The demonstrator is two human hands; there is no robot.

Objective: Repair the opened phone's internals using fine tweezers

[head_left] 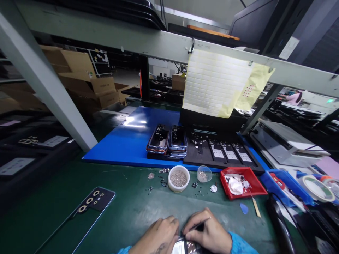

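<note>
At the bottom centre, an opened phone (178, 248) lies on the green mat, its battery label and inner parts showing. My left hand (162, 234) is closed over the phone's left side and top edge, the fingertips partly hidden. From the right, my right hand (209, 234) pinches a slim dark tool (201, 223), perhaps tweezers, over the phone's top end. The tool's tip is hidden between the hands. Beyond the hands stands a white round tub (171, 180) of tiny screws, beside a small clear cup (208, 174).
A phone back cover (106, 195) lies at left. Stacked phone frames (177, 148) stand on a blue board (113, 150), beside a black tray (190, 158) of phones. A red bin (258, 189), pick (244, 209), and blue bin (288, 201) sit right. A shelf beam (159, 44) crosses overhead.
</note>
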